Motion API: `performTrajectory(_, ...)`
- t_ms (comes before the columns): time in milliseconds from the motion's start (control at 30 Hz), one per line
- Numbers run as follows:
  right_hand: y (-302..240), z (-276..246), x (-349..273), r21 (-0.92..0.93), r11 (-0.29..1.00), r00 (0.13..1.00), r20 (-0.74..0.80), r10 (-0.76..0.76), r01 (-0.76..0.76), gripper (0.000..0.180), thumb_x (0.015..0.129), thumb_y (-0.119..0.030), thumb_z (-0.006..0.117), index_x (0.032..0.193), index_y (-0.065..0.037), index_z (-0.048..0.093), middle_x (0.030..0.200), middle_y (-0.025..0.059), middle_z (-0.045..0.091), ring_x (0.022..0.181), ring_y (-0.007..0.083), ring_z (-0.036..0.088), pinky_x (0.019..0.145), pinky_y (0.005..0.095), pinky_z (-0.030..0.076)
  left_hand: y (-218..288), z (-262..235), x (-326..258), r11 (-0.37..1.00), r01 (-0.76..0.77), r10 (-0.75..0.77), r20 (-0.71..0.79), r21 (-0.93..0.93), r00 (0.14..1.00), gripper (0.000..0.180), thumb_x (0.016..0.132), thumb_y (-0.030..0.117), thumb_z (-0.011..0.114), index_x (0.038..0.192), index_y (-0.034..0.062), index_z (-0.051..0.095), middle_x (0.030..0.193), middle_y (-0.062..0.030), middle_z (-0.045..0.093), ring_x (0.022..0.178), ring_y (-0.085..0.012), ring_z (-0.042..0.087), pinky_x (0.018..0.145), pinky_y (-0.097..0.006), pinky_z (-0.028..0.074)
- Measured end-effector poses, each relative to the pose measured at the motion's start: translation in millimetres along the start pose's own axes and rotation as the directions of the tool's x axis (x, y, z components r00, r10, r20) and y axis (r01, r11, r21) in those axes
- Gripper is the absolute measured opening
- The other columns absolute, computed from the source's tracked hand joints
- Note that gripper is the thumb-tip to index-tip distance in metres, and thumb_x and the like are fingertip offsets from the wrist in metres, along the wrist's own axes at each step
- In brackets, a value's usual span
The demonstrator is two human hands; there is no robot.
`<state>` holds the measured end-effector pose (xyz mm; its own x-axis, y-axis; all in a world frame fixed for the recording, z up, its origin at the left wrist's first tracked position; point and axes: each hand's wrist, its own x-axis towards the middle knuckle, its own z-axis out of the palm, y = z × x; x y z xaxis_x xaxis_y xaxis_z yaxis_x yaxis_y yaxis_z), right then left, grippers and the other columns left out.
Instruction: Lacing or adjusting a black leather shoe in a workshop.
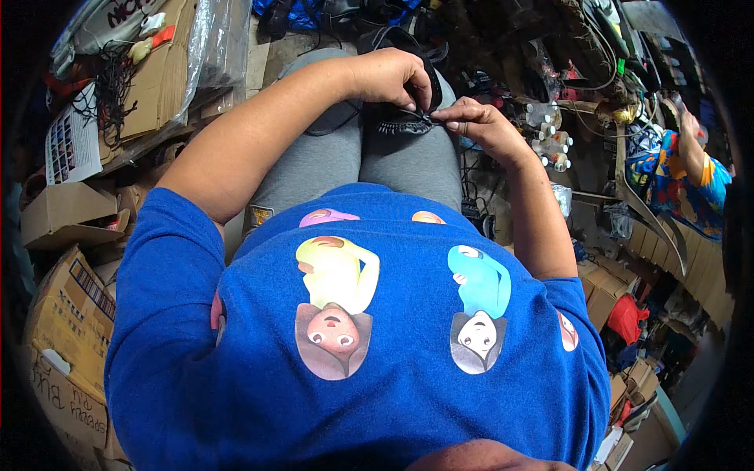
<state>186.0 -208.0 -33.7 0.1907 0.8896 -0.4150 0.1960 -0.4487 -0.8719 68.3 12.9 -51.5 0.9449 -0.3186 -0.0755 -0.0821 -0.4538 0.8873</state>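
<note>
A black piece with a curved, toothed or stitched edge rests over my grey-clad thighs, perhaps part of a shoe. From its far left side my left hand reaches over it, thumb and forefinger pinched together at its upper edge. My right hand comes in from the right, its thumb and forefinger closed at the right end of the same piece. The two pinches are close to each other. Whether a thread or needle is between the fingers is too small to make out.
Flat cardboard under clear plastic and an open carton stand at the left. Several small bottles cluster at the right, near a curved metal strip. Another person in colourful clothing is at the far right.
</note>
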Motion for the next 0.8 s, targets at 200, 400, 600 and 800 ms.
performTrajectory(200,-0.9,17.1,-0.4,-0.028,0.999,0.990,-0.139,-0.031,0.027,0.022,0.081,-0.007,0.070,0.103,-0.011,0.072,0.088,0.0006,0.059,0.084,0.0107,0.056,0.078,0.0245,0.045,2.0,-6.7,5.1,0.998,0.046,-0.049,0.076,0.040,0.996,0.020,0.073,0.006,0.072,0.092,0.0087,0.072,0.093,-0.0051,0.060,0.091,-0.0207,0.058,0.083,-0.031,0.047)
performTrajectory(400,-16.8,22.3,-7.4,-0.312,0.949,0.956,-0.269,-0.121,0.032,0.020,0.076,-0.008,0.074,0.094,-0.014,0.074,0.081,0.0010,0.055,0.076,0.0116,0.057,0.069,0.0258,0.047,7.8,-7.8,5.5,0.981,0.146,-0.129,0.135,-0.126,0.982,0.018,0.080,0.010,0.066,0.096,0.0030,0.070,0.092,-0.0086,0.068,0.089,-0.0190,0.063,0.084,-0.030,0.048)
performTrajectory(600,-20.6,28.3,-2.4,-0.388,0.918,0.940,-0.279,-0.198,0.078,0.019,0.075,-0.007,0.073,0.092,-0.013,0.073,0.080,0.0049,0.056,0.074,0.0164,0.059,0.068,0.0283,0.048,15.6,-4.2,8.6,0.986,0.167,-0.164,0.109,-0.018,0.980,0.019,0.077,0.007,0.066,0.095,0.0028,0.070,0.091,-0.0100,0.069,0.087,-0.0186,0.065,0.082,-0.031,0.049)
performTrajectory(800,-28.6,29.7,-13.1,-0.448,0.892,0.938,-0.278,-0.208,0.065,0.025,0.075,0.000,0.069,0.096,-0.014,0.073,0.082,0.0060,0.056,0.077,0.0179,0.060,0.070,0.0281,0.049,4.4,6.6,-8.9,0.997,-0.036,0.043,-0.110,0.062,0.993,0.018,0.080,0.018,0.067,0.093,0.0062,0.070,0.089,-0.0099,0.060,0.090,-0.0246,0.059,0.085,-0.035,0.046)
